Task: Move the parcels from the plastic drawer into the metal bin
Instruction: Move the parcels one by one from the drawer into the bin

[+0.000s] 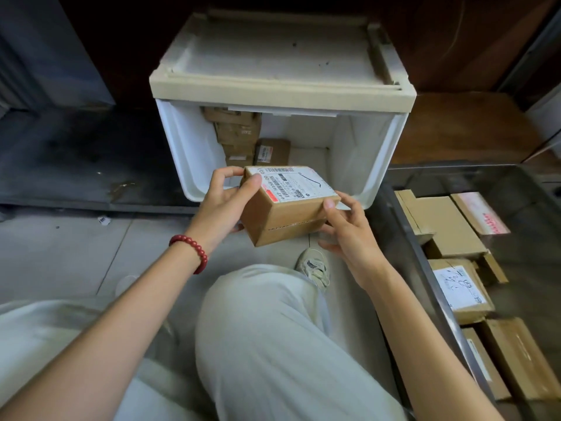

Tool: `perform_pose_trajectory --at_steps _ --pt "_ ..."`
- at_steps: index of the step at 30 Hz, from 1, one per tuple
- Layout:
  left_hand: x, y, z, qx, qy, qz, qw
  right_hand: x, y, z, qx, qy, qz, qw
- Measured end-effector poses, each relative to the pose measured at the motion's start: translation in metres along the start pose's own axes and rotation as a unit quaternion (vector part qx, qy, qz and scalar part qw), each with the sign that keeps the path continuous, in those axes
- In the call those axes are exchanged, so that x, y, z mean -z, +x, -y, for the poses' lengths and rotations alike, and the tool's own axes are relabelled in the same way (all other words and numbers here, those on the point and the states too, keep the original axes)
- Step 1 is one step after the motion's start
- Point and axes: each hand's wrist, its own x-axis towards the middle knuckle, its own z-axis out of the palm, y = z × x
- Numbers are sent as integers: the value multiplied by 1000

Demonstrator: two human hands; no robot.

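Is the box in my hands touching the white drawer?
Cannot tell. In the head view the box, held by the left hand and right hand, overlaps the drawer's front rim, and a single view cannot show whether it rests on it or hangs in front.

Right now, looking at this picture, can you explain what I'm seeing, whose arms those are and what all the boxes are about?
The one picture comes from a camera worn on a person's head, looking down at their own arms and knee. The left hand, with a red bracelet on its wrist, and the right hand hold a parcel between them, a small cardboard box with a printed label on top. Behind it a white plastic drawer is pulled open, with more parcels left at its back. At right is the metal bin, already holding several parcels.
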Motion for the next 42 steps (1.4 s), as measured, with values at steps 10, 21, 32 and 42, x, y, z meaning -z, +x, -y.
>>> perform_pose_trajectory --at_steps 10,21,32,42 --pt "16 -2 14 -50 60 -7 997 -5 3 -5 -31 -59 -47 997" --pt "17 9 18 -59 98 -17 993 -1 1 -2 -16 -76 -23 997" --pt "10 12 13 -5 118 64 991 11 5 -5 -7 -32 -11 999" --pt "10 8 10 -11 112 107 988 14 -5 10 6 -58 13 998"
